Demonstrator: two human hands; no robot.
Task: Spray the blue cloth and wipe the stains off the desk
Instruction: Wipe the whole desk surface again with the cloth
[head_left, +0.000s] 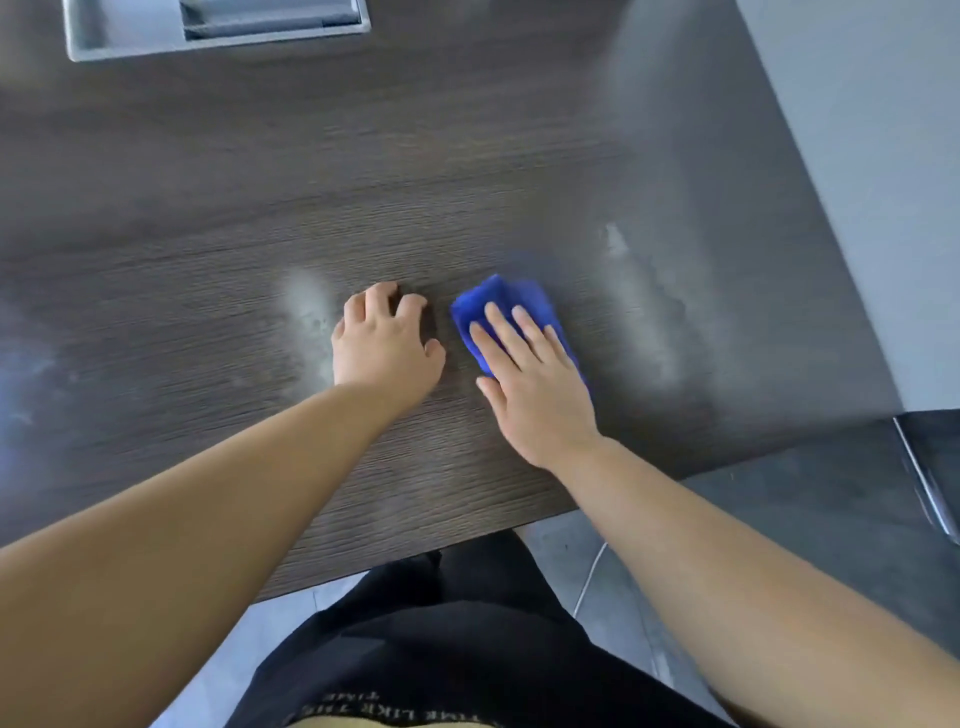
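Head camera is looking down at my two hands on the dark wooden desk.

My right hand is pressing flat on the blue cloth, with fingers straight and not curling round it. The cloth is lying bunched on the desk under my fingers, its far end poking out past my fingertips. My left hand is resting just beside the cloth without touching it, fingers loosely bent, tips on the wood, holding nothing. One pale smudgy stain is showing just left of my left hand. A longer pale stain is showing to the right of the cloth. A grey tray is sitting far back on the desk.
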